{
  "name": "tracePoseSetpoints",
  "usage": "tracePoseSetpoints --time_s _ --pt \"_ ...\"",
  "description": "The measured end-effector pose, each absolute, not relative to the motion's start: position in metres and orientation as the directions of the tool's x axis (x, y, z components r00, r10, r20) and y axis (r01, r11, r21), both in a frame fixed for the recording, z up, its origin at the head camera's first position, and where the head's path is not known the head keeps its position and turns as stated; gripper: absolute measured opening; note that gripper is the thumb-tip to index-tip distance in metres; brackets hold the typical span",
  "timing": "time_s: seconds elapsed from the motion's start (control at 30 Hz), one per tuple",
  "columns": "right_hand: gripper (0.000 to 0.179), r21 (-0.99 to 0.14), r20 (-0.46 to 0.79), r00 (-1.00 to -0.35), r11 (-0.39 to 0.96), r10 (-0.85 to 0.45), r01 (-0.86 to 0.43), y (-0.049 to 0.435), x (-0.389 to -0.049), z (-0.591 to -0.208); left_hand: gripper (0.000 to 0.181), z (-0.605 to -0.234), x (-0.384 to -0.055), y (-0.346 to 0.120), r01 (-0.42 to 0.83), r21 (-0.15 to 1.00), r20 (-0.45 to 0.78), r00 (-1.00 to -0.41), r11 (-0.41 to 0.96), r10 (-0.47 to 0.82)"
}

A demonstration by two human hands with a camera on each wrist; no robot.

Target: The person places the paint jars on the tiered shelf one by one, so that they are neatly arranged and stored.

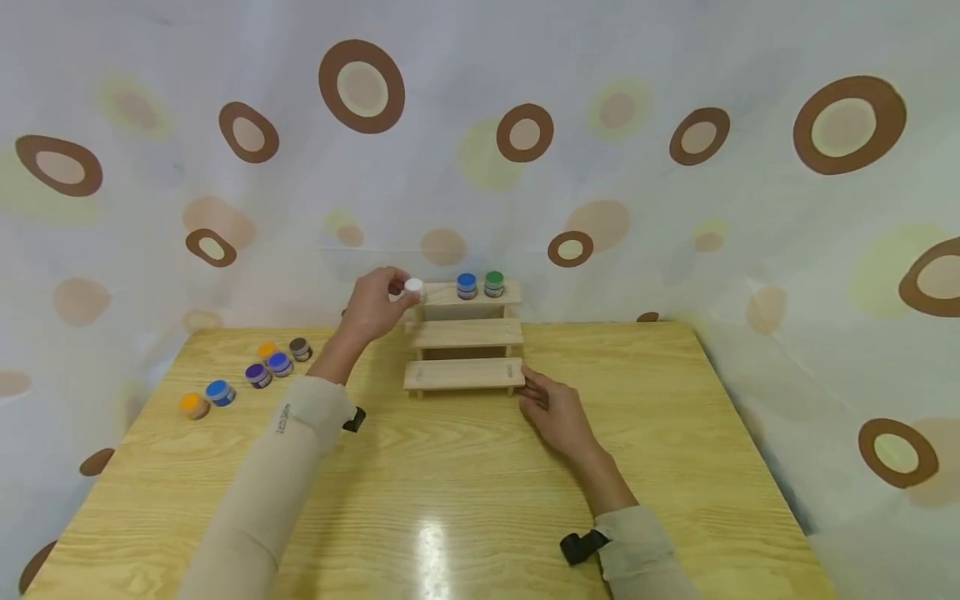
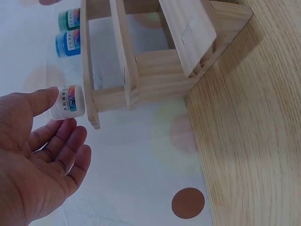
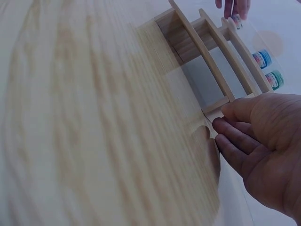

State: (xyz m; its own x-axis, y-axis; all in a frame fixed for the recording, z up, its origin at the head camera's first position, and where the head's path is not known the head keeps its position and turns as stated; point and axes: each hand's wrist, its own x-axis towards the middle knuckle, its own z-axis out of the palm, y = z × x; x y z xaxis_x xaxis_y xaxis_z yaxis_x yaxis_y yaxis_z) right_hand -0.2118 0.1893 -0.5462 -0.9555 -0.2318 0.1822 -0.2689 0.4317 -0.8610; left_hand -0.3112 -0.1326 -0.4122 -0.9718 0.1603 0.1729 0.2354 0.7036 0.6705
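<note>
A three-step wooden display stand [image 1: 465, 335] stands at the back of the table. My left hand [image 1: 377, 304] pinches a white-lidded paint jar [image 1: 414, 289] at the left end of its top step; the left wrist view shows the jar [image 2: 68, 101] between thumb and fingers, its base at the step. A blue paint jar [image 1: 467, 287] and a green paint jar [image 1: 494, 284] stand towards the right end of that step. My right hand [image 1: 557, 414] holds the right end of the lowest step, thumb and fingertips at its corner in the right wrist view.
Several more paint jars stand on the left of the table, including an orange one [image 1: 194, 406], a blue one [image 1: 221, 392], a purple one [image 1: 258, 375] and a dark one [image 1: 301, 348]. A patterned cloth [image 1: 442, 167] hangs behind the table [image 1: 450, 467].
</note>
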Motion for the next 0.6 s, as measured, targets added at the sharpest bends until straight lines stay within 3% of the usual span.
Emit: tracePoseSetpoints --time_s 0.6 --pt "0.059 -0.861 0.167 -0.960 0.441 -0.226 -0.253 0.188 -0.211 -0.543 0.033 -0.421 -0.329 -0.104 0.234 0.701 0.204 -0.971 0.673 0.125"
